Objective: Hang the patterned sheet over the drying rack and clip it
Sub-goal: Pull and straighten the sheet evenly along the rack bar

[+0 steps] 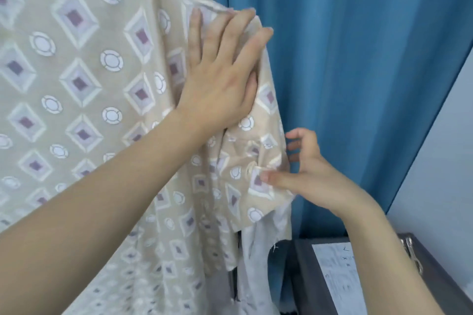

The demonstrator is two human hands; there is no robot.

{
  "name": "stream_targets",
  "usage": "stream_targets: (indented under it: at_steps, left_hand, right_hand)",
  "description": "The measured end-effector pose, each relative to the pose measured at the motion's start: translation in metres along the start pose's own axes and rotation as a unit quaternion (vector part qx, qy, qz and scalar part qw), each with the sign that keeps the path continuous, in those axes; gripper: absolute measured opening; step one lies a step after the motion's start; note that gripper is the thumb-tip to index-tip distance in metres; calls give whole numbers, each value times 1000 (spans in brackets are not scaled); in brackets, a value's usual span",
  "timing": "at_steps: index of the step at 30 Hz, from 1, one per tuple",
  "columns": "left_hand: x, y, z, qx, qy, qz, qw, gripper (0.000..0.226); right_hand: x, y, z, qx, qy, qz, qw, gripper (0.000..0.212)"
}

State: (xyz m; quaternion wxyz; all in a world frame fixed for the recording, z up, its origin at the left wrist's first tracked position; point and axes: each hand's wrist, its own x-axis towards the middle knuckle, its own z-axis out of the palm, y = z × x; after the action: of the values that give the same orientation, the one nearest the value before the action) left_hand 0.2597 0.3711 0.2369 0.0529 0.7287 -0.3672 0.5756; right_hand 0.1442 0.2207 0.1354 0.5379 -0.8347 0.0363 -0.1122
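Across left and centre: sheet, beige with diamonds and circles, draped from the top edge downward. Left hand, fingers spread flat, pressing the sheet's upper right corner. Right hand, thumb and fingers pinching the sheet's right edge lower down. Behind: blue curtain. Lower right: dark surface bearing paper.

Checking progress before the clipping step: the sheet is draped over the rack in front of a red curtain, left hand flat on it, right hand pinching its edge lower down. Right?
One thing is wrong: the curtain is blue, not red, as the head view shows. The rest holds: the sheet is draped over the rack, the left hand lies flat on it, and the right hand pinches its edge lower down.
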Motion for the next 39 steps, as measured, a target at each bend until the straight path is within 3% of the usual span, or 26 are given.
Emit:
stream_targets:
  at_steps: [2, 4, 6, 9, 10, 12, 14, 15, 17, 21, 24, 26, 28, 30, 32, 35, 37, 39]
  left_hand:
    - [-32, 10, 5, -72, -18, 7, 997, 42]
    - [-82, 21, 13, -173, -95, 40, 979, 36]
    - [-128, 29, 23, -197, -174, 44, 964, 42]
    - [-171, 41, 38, -190, -210, -29, 959, 55]
    - [-178, 47, 39, -190, -215, -63, 956, 60]
    - [-193, 63, 41, -168, -236, -117, 950, 74]
    - [-208, 81, 45, -112, -267, -154, 945, 83]
    - [-213, 88, 47, -78, -289, -169, 939, 85]
    - [-219, 96, 54, -24, -322, -172, 930, 81]
    - [-229, 102, 66, 10, -303, -126, 945, 68]
    - [-252, 108, 71, 9, -329, -142, 934, 76]
    - [-263, 109, 73, -5, -348, -203, 915, 70]
    - [-264, 105, 78, -53, -340, -264, 901, 49]
    - [-262, 97, 81, -99, -316, -273, 903, 21]
    - [-260, 89, 82, -111, -299, -260, 912, 27]
    - [-260, 82, 79, -97, -259, -261, 925, 16]
    - [-262, 83, 76, -116, -253, -300, 912, 25]
    - [-263, 83, 74, -161, -269, -372, 874, 39]
  right_hand:
    - [-5, 3, 2, -38, 37, -37, 998, 64]
    - [-14, 13, 5, -18, -13, -51, 998, 57]
    - [-19, 27, 11, -67, -58, -64, 994, 53]
    - [-10, 46, 11, -185, 50, -94, 977, 26]
    - [-4, 51, 7, -161, 100, -88, 978, 21]
    - [1, 56, -5, 41, 198, -61, 978, 26]
    - [2, 62, -21, 256, 303, -42, 917, 31]
    - [1, 64, -27, 303, 338, -38, 890, 31]
    - [-1, 67, -35, 324, 361, -29, 874, 31]
    - [6, 64, -47, 297, 363, 18, 883, 30]
    - [17, 63, -69, 339, 397, 81, 849, 29]
    - [19, 63, -72, 394, 356, 119, 839, 31]
    - [17, 65, -62, 395, 270, 140, 867, 29]
    - [11, 70, -41, 385, 172, 133, 897, 27]
    - [8, 76, -20, 371, 94, 100, 918, 45]
    - [18, 81, 2, 351, 73, 54, 932, 62]
    - [26, 78, 12, 313, 53, 51, 947, 52]
    - [31, 77, 19, 266, 36, 58, 961, 39]
